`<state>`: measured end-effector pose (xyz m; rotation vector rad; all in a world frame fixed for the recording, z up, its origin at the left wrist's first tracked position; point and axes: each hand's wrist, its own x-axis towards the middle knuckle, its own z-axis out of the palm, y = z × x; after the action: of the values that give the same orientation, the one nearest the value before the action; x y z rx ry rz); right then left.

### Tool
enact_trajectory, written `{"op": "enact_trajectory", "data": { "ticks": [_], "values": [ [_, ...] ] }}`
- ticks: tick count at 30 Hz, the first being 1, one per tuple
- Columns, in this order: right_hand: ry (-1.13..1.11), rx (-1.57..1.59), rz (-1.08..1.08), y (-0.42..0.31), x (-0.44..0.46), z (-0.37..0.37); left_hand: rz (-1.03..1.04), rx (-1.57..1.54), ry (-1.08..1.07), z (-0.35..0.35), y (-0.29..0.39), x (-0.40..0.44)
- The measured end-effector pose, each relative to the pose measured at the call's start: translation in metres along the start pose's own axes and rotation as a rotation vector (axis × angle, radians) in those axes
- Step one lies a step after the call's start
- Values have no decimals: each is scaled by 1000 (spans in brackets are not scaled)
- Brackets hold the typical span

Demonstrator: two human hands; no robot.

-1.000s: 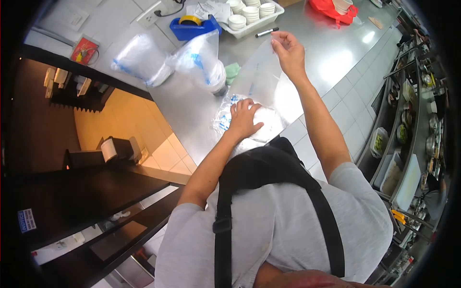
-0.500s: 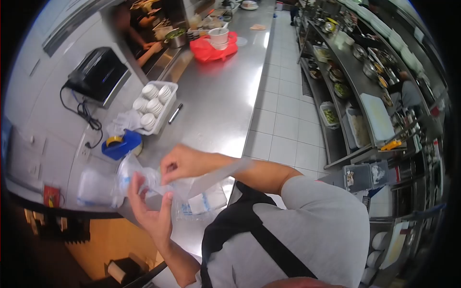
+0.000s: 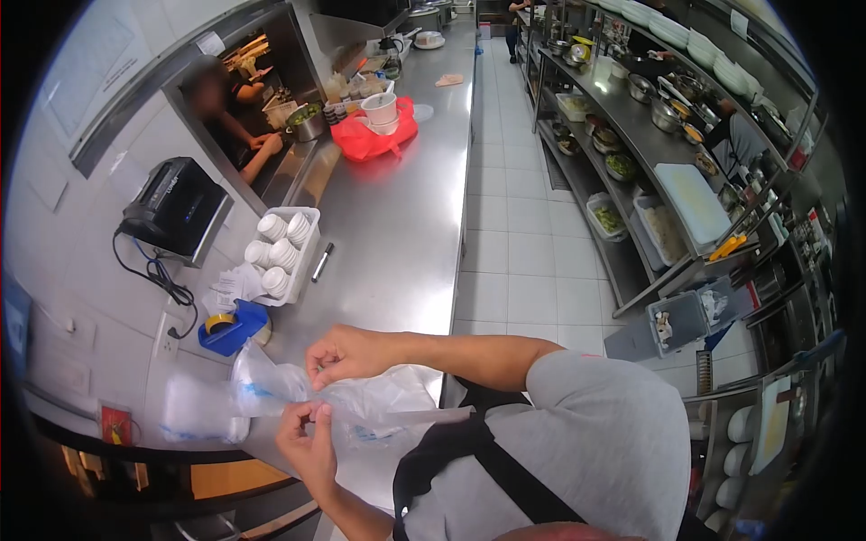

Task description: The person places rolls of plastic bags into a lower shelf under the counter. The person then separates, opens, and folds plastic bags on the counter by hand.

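A clear plastic bag [image 3: 383, 395] stretches across the near end of the steel counter, between my hands and my apron. The thumb and fingers of my right hand [image 3: 347, 353] are pinched at its upper edge. Just below, my left hand [image 3: 308, 442] pinches the bag's edge between thumb and forefinger. To the left of both hands lies a bunched clear bag with blue print [image 3: 260, 383]. Farther left is a stack of folded clear plastic [image 3: 194, 410]. A blue tape dispenser [image 3: 233, 329] with yellow tape stands beyond the bunched bag.
A white basket of lidded cups [image 3: 287, 254] and a black marker [image 3: 323, 261] sit along the counter [image 3: 397, 234]. Farther up are a red bag [image 3: 374, 140] and white tubs. A black machine [image 3: 176, 212] is by the wall. Another person works behind the hatch; shelves [image 3: 622, 171] line the right.
My left hand's spread fingers have closed into a pinch on the bag, near my right hand. The held plastic has dropped lower toward my apron. The whole view has shifted.
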<state>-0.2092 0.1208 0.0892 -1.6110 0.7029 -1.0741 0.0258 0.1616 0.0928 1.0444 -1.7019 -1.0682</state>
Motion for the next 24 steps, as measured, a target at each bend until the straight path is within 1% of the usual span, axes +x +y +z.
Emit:
{"op": "enact_trajectory", "data": {
  "ticks": [1,4,5,6,9,12,13,15,16,18,19,20,21,22,23,24],
  "values": [
    [-7,18,15,-2,0,0,-67,4,-33,-7,-4,-2],
    [-31,58,49,-3,2,2,72,-169,-73,-17,-3,-8],
    [-37,65,48,2,3,6,176,-228,-34,-15,-3,-9],
    [-48,79,48,8,5,11,155,-369,-29,-18,-5,-13],
    [-129,251,191,21,8,18,111,-799,-6,-28,-26,-26],
    [-130,243,334,24,10,18,21,-971,-29,-45,-55,-42],
    [-108,254,202,33,12,18,-18,-896,34,-43,-61,-46],
    [-79,293,-58,52,21,26,-136,-732,-27,-42,-73,-50],
    [-100,302,-29,55,21,25,-204,-640,-25,-47,-75,-60],
    [-173,369,43,59,22,21,-305,-337,72,-28,-46,-58],
    [-180,518,115,64,18,27,-312,-176,-24,-40,-50,-63],
    [-203,590,131,65,16,29,-257,-324,33,-38,-65,-67],
    [-249,698,131,75,14,30,-240,-408,101,-33,-45,-64],
    [-306,734,177,75,13,31,-146,-497,178,-32,-48,-62],
    [-391,743,283,68,14,28,-34,-591,229,-34,-52,-59],
    [-414,646,292,70,14,31,-63,-607,256,-40,-51,-61]
  ]
}}
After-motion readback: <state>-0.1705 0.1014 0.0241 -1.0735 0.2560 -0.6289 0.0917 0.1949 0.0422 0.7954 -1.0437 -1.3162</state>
